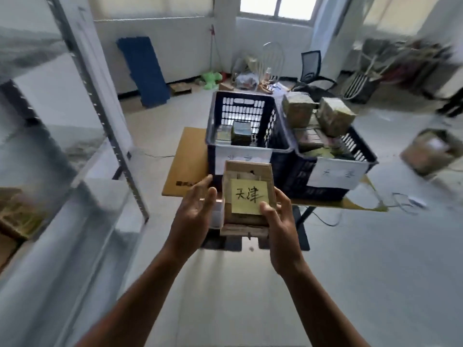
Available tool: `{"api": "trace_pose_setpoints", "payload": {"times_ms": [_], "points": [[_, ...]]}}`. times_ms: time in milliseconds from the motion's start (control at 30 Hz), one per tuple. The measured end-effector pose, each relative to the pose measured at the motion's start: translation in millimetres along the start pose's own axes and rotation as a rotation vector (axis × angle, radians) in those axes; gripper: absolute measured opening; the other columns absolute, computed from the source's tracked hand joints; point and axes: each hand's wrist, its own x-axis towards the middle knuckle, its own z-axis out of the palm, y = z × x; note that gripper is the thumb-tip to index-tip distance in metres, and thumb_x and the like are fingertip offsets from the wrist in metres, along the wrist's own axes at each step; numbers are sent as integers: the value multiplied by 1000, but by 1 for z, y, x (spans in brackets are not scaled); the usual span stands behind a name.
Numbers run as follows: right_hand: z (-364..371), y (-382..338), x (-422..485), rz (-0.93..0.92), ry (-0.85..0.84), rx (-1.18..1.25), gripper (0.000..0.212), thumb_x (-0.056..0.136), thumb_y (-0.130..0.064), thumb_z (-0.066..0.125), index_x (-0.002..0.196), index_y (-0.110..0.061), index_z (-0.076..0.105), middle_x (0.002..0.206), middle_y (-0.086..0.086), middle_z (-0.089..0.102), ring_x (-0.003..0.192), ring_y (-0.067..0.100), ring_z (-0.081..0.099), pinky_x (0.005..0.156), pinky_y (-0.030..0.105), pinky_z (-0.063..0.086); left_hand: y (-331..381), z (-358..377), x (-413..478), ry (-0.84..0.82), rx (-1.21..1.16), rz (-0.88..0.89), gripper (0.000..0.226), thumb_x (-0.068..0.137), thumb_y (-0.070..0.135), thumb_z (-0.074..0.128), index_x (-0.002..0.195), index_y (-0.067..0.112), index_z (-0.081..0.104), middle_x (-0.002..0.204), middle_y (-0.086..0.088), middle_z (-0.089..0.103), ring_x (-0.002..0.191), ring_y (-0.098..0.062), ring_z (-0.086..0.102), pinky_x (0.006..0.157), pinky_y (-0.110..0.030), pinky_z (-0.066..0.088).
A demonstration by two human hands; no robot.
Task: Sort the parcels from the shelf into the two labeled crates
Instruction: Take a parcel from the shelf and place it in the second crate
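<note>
Parcel (246, 171) out front, held up short of the two crates: this is the read-and-decide step, with the drop not yet made. The right hand (280, 221) has it properly, thumb pressed on the yellow note (246, 196) stuck to its upper face and the other fingers curled round the right edge. The left hand (198, 211) lies open along the left side, fingers fairly straight and thumb up. Whether it actually touches the cardboard I can't tell.

The note reads 天津. The crates sit side by side on the table (185, 159), pressed together, each with a white paper label (335, 175) on its front. The one on the right crate (360, 151) is smeared, but its first character looks to match the note, so I'd judge that crate the destination. The label on the left crate (241, 96) is half hidden behind the parcel and unreadable. The next move calls for carrying the parcel forward and to the right, high enough to clear the heap. That crate is already piled above its rim, and a box set carelessly on top could slide off.

Counting:
- one parcel in the hands
- one note
- two crates
- two labels

The left crate holds two parcels that I can make out, low inside. The right one shows two big boxes on top and several flatter ones beneath, too jumbled to number. The shelf (110, 141) on the left is too blurred to count anything on it.
</note>
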Motion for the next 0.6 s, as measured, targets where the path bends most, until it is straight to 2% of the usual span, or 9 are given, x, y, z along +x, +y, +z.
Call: {"api": "trace_pose_setpoints", "payload": {"times_ms": [67, 100, 200, 267, 333, 500, 600], "points": [[-54, -7, 3, -8, 103, 11, 47, 93, -32, 61, 139, -37, 54, 125, 10, 71, 112, 31, 73, 88, 53, 62, 10, 44, 14, -55, 24, 37, 68, 98, 70, 30, 153, 32, 40, 157, 10, 43, 138, -2, 42, 107, -25, 41], [-78, -10, 4, -9, 151, 18, 47, 92, -32, 61, 139, -36, 53, 126, 9, 71, 113, 30, 73, 90, 54, 62, 13, 65, 21, -86, 21, 54, 71, 95, 71, 30, 153, 31, 40, 157, 9, 42, 140, -5, 40, 111, -29, 40], [-133, -20, 7, -16, 253, 21, 48, 91, -37, 61, 138, -38, 53, 127, 8, 71, 113, 30, 73, 91, 57, 61, 26, 120, 36, -161, 68, 106, 70, 96, 67, 30, 153, 28, 41, 157, 6, 41, 140, -4, 37, 112, -25, 37], [-159, -24, 13, -26, 302, 10, 46, 91, -40, 62, 136, -41, 54, 126, 6, 71, 114, 30, 72, 91, 58, 61, 30, 149, 46, -205, 157, 157, 70, 97, 70, 27, 153, 29, 40, 159, 4, 38, 145, -9, 32, 118, -40, 36], [-178, -27, 23, -37, 336, -7, 45, 91, -42, 62, 135, -44, 54, 127, 5, 69, 115, 28, 72, 89, 58, 62, 32, 171, 59, -246, 242, 191, 76, 94, 78, 22, 153, 34, 38, 161, 4, 34, 150, -13, 26, 120, -49, 32], [-212, -32, 68, -36, 414, -47, 45, 90, -44, 63, 134, -47, 53, 128, 3, 67, 115, 24, 71, 85, 49, 65, 33, 215, 111, -313, 380, 235, 75, 91, 78, 21, 155, 40, 32, 166, 9, 21, 156, -17, 8, 124, -56, 19], [-228, -34, 106, -36, 429, -94, 39, 102, -37, 62, 138, -45, 50, 129, 3, 66, 112, 20, 72, 81, 37, 65, 30, 237, 150, -321, 370, 223, 74, 92, 76, 24, 155, 40, 33, 167, 10, 20, 156, -15, 3, 125, -55, 16]]}}
